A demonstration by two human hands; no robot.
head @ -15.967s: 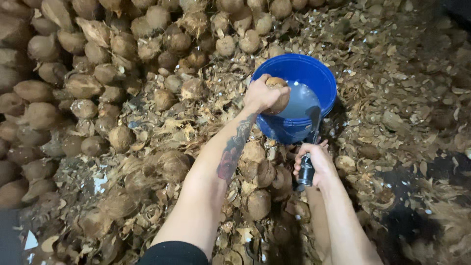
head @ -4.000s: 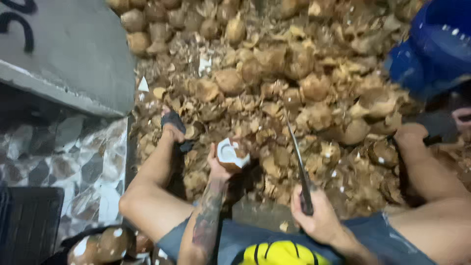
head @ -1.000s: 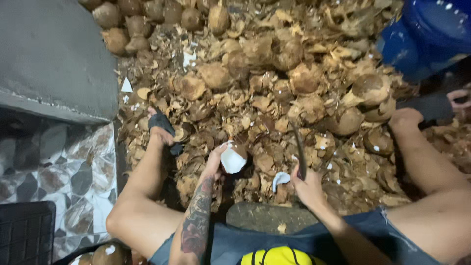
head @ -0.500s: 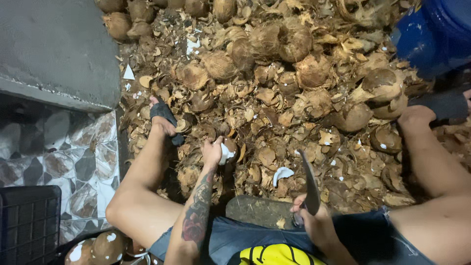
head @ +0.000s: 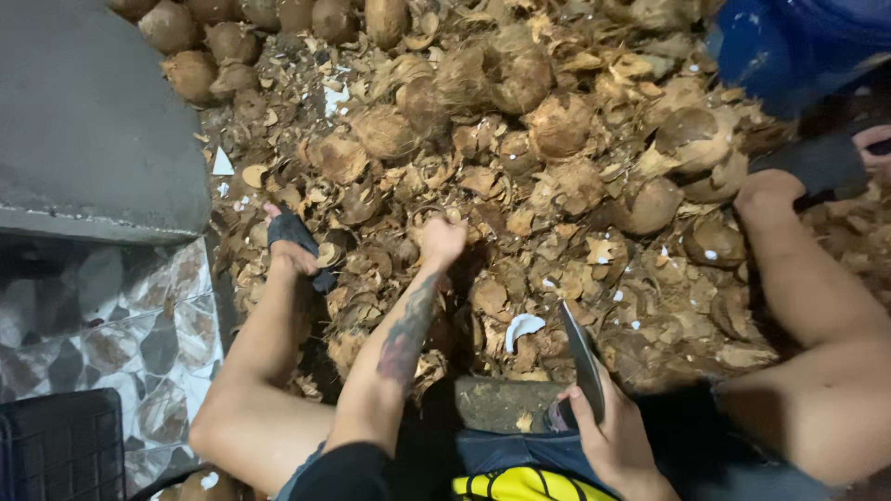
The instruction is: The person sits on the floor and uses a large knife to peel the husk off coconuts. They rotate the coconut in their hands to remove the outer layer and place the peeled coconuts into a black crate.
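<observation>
While the left hand (head: 442, 239) reached out past the chopping block (head: 506, 404), its fingers were curled down into the litter of husk scraps (head: 557, 278), touching the brown pieces there; whether it had actually closed on one, the view did not let me tell. And the right hand (head: 613, 441) sat just beside the block, on its right, clenched around the handle of a cleaver (head: 583, 362), blade raised and tilted, its long axis running away from the body toward the pile. Just beyond the block, between the two hands, lay a white coconut shard (head: 522, 327), curved, close to the blade's tip and nearer the right hand than the left. Farther out from the block, whole coconuts (head: 561, 125) were heaped thick, well apart from both hands. A blue tub (head: 789, 46) stood far beyond the block to the right. To the block's left ran a grey concrete slab (head: 93, 121) and patterned tiles (head: 121, 315), with the person's sandalled foot (head: 292, 241) planted at the husk's edge.
</observation>
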